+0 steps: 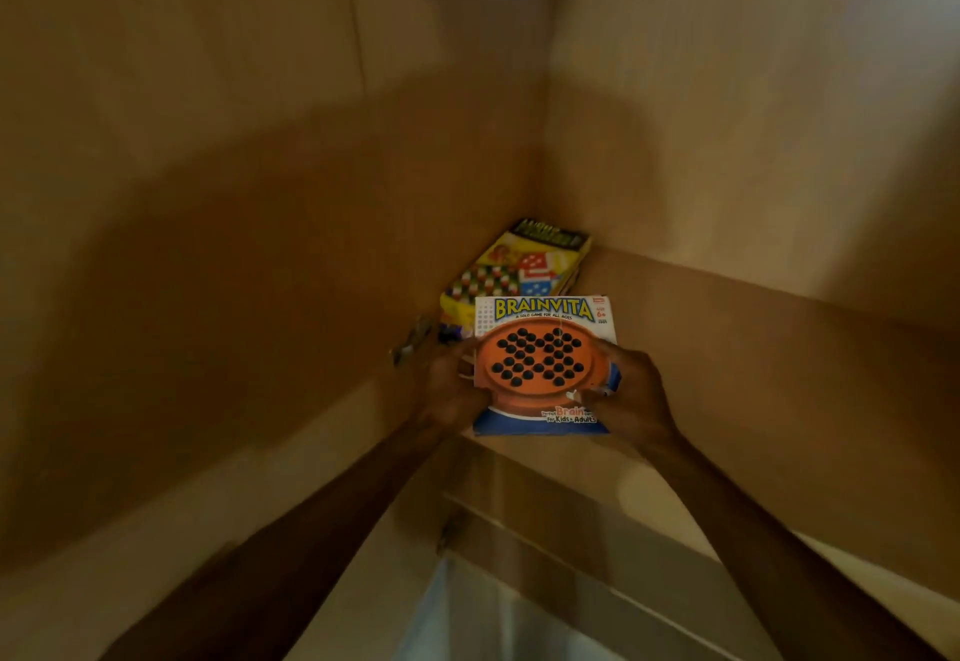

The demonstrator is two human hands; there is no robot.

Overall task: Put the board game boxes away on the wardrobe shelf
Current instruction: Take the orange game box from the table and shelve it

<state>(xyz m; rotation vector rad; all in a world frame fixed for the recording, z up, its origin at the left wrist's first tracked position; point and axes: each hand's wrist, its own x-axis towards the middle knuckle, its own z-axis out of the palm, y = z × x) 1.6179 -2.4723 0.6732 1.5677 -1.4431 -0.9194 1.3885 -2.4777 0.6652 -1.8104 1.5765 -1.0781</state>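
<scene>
Inside the wardrobe, just below the middle of the view, the Brainvita box (543, 364) is held face up at the front of the wooden shelf (727, 338). Its title edge points to twelve o'clock, into the corner, and its blue bottom edge points to six o'clock, toward the person. Whether the box rests on the shelf or hangs just above it cannot be told.

The left hand (449, 390) grips the box at its nine o'clock edge, with the thumb lying on the printed face. The rest of its fingers go under the box and are hidden. The right hand (631, 390) grips the three o'clock edge the same way, curled round the side with the thumb on top near the orange game board picture. Both forearms reach in from the bottom of the view, at seven and five o'clock.

At twelve o'clock from the held box a yellow game box (519, 271) with dice and a chequered pattern on its lid lies flat on the shelf, pushed into the corner. The Brainvita box overlaps its near end in the view; whether they touch is unclear.

At ten o'clock from the left hand a metal hinge (413, 341) sits on the left side panel (234, 245).
</scene>
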